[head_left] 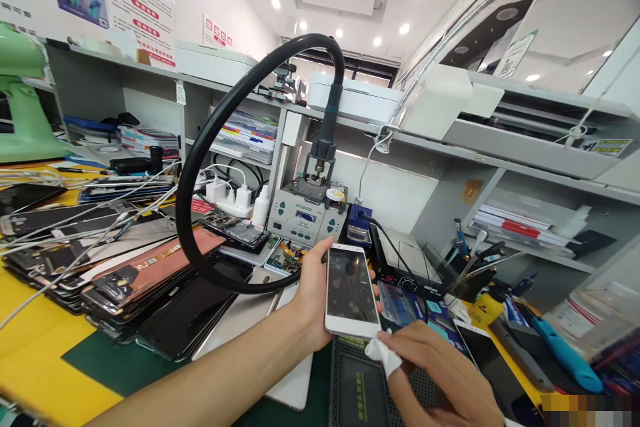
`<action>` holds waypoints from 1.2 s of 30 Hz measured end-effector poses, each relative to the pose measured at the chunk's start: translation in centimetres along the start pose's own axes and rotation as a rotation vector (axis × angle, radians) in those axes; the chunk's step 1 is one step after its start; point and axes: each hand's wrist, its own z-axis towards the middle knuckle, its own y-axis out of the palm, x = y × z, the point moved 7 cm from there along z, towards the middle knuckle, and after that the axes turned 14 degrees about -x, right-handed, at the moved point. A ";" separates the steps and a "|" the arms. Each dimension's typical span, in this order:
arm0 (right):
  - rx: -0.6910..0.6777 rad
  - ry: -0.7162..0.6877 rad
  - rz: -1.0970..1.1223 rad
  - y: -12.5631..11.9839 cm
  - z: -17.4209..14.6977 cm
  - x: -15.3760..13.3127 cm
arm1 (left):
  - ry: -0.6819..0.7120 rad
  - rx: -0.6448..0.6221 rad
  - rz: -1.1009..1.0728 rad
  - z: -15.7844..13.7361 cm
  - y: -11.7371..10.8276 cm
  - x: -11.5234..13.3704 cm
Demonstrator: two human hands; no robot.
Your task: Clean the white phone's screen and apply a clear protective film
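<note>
My left hand (315, 293) is wrapped round a white smartphone (353, 287), its thumb along the left edge and fingertips showing at the right edge. The phone's dark screen faces me and carries smudges or spots. My right hand (440, 373) pinches a small white tissue (384, 353) close to the phone's lower right corner. Whether the tissue presses on the phone, I cannot tell. Beneath both hands lies a dark perforated work mat (360, 393) with a recessed tray.
A grey hot air station (307, 213) stands behind, its thick black hose (183, 193) looping on the left. Stacked phones and screens (160, 260) fill the left side. At right are a yellow bottle (487, 303), a blue-handled tool (565, 353) and another phone (495, 360).
</note>
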 end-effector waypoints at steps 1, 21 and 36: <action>0.003 0.023 0.038 0.0 -0.1 0.2 | 0.006 -0.006 0.002 0.0 0.1 0.1; 0.055 0.818 0.920 2.7 -2.0 5.1 | -0.110 -0.209 0.136 -0.7 2.2 -0.5; -0.079 0.760 0.931 3.0 -2.7 5.9 | -0.112 -0.238 0.145 -1.3 3.3 -0.6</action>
